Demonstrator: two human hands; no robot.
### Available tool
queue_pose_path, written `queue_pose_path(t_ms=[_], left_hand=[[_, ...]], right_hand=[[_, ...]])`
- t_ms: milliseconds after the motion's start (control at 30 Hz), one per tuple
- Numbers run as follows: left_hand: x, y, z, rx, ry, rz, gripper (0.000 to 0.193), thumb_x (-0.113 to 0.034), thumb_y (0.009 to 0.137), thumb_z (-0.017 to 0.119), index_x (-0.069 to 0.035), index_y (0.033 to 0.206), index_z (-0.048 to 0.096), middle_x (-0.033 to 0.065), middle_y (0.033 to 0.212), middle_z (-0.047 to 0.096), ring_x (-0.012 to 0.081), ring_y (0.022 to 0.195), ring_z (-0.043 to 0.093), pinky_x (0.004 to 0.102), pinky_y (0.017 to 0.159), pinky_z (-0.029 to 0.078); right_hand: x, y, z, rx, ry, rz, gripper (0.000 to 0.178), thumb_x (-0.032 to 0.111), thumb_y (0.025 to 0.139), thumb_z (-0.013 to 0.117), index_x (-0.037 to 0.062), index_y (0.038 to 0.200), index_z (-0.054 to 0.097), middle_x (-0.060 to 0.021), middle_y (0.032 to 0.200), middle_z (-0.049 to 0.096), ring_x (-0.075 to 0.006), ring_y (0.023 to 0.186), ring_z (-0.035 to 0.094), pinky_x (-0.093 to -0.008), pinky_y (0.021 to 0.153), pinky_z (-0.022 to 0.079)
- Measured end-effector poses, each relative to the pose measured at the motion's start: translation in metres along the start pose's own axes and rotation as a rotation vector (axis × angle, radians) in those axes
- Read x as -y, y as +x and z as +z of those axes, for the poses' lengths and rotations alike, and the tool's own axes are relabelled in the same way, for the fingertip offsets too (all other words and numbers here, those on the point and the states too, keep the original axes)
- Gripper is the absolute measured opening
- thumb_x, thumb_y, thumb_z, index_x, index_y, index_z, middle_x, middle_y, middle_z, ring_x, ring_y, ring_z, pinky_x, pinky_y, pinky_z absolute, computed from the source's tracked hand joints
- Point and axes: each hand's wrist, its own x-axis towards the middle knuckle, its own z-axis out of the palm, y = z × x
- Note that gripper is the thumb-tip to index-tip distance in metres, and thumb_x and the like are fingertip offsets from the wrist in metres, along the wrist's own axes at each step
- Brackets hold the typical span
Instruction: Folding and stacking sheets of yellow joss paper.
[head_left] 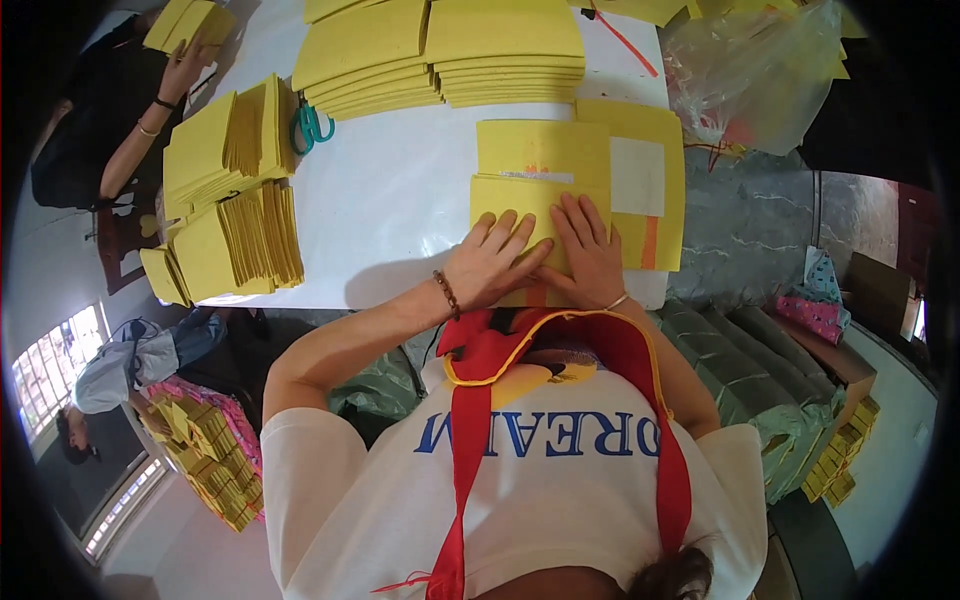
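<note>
Both of my hands lie flat on a folded yellow paper sheet (540,150) near the table's front edge. My left hand (497,258) presses on its lower fold with the fingers spread. Beside it, my right hand (585,250) rests with fingers stretched out, the thumbs close together. An orange print and a narrow whitish strip show just above the fold. To the right lies another yellow sheet (675,200) with a white rectangle and an orange stripe, partly covered by the folded one.
Stacks of folded yellow paper (510,50) stand at the table's far side, more bundles (235,240) at the left. Teal-handled scissors (311,128) lie beside these. A clear plastic bag (755,75) hangs at the far right corner. At far left, another person's hand (180,75) holds a yellow bundle.
</note>
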Motion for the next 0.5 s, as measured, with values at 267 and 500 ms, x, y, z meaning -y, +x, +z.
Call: queue_pose_path(t_ms=[267, 500], left_hand=[[-0.006, 0.012, -0.002, 0.029, 0.241, 0.050, 0.045, -0.018, 0.077, 0.051, -0.005, 0.120, 0.051, 0.0226, 0.110, 0.054, 0.0340, 0.097, 0.055, 0.0403, 0.078, 0.047], [0.033, 0.038, -0.079, 0.036, -0.426, -0.178, 0.056, 0.000, 0.065, 0.056, -0.002, 0.122, 0.050, 0.0154, 0.111, 0.059, 0.0319, 0.098, 0.058, 0.0369, 0.082, 0.048]], right_hand=[[-0.014, 0.003, -0.032, -0.010, 0.632, 0.169, 0.037, 0.021, 0.085, 0.057, 0.0078, 0.119, 0.054, -0.0099, 0.126, 0.051, -0.0279, 0.124, 0.041, -0.0392, 0.099, 0.031], [-0.019, 0.008, -0.050, -0.305, 0.963, 0.512, 0.032, 0.020, 0.095, 0.041, 0.0021, 0.117, 0.054, -0.0076, 0.116, 0.056, -0.0163, 0.111, 0.049, -0.0322, 0.099, 0.033]])
